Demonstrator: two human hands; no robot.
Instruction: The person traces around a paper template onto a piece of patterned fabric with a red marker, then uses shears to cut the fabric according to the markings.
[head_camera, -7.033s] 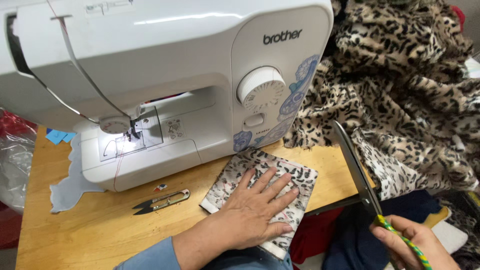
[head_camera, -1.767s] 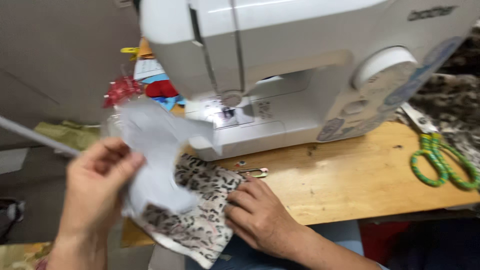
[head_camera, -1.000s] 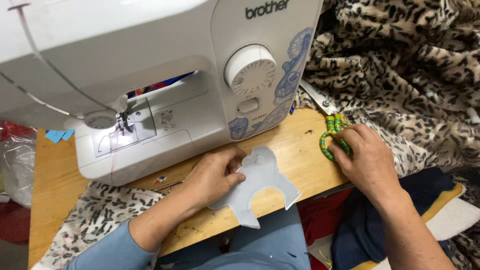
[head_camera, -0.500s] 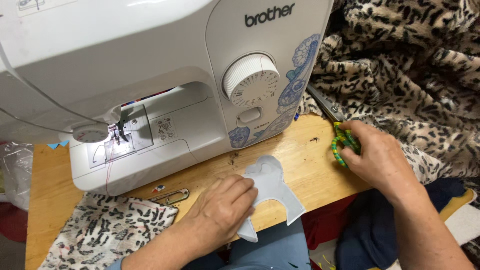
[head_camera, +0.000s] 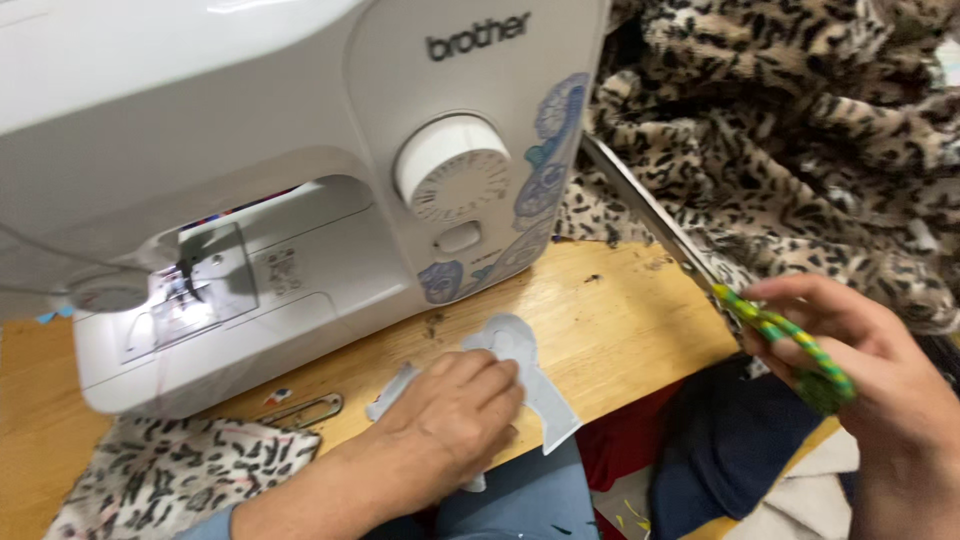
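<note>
My left hand lies flat on a pale grey cut-out shape, pinning it to the wooden table at the front edge. My right hand grips large scissors by their green and yellow wrapped handles, lifted at the right, with the long blades pointing up and left toward the sewing machine. A white sewing machine with a round dial stands behind both hands.
A leopard-print fabric piece lies at the lower left of the table. Small thread snips rest by the machine's base. A heap of leopard-print fleece fills the right side. Dark blue and red cloth hangs below the table edge.
My right hand has picked the scissors up off the table and drawn them right and toward me. My left hand stays pressed on the grey shape.
</note>
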